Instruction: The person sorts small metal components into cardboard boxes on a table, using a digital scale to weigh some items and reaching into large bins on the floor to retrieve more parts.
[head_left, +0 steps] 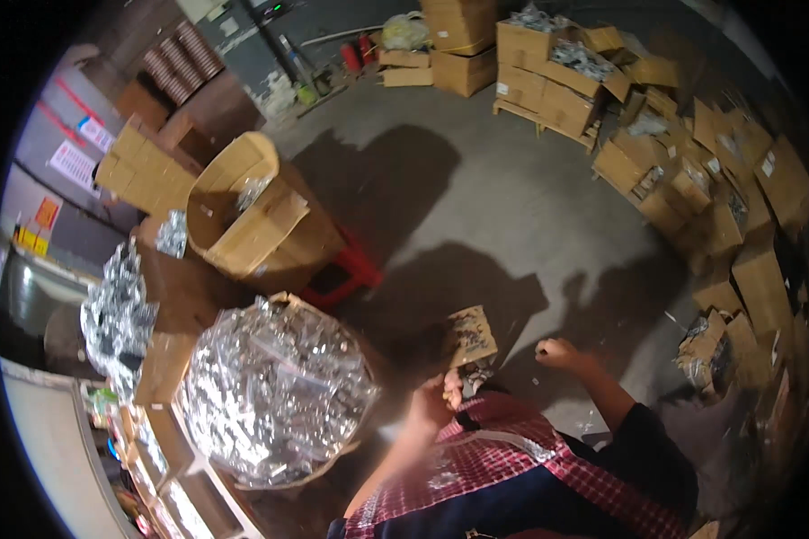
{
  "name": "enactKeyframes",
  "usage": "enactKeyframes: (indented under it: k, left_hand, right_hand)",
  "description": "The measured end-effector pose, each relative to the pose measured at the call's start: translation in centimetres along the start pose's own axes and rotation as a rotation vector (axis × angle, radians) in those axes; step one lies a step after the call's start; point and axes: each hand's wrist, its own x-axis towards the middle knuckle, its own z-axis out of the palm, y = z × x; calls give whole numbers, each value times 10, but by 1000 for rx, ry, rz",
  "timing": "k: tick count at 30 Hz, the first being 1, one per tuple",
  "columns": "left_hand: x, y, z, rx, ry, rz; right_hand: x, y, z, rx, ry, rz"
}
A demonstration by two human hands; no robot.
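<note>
Red checked apron fills the lower middle of the frame, closest to me. My left hand sits just above it, fingers pinched on the lower edge of a small flat cardboard piece that rises tilted above the grip. My right hand, right of the cardboard and apart from it, is curled into an empty fist over the concrete floor. Lower left, a box heaped with shiny plastic bags.

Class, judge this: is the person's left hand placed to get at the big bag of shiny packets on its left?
Probably yes: the left hand, holding a small cardboard piece, is beside the bag of shiny packets, with nothing visible between.
</note>
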Motion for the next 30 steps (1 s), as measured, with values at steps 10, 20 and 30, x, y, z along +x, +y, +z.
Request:
enactKeyframes:
  k: [10, 20, 30]
  left_hand:
    - [177, 41, 67, 333, 170, 168]
    - [483, 103, 54, 295, 359, 402]
    - [545, 50, 111, 812, 725, 126]
  right_hand:
    - [-111, 225, 92, 372, 75, 312]
    - [-30, 410, 15, 182, 88, 189]
    - [95, 484, -199, -25, -22, 390]
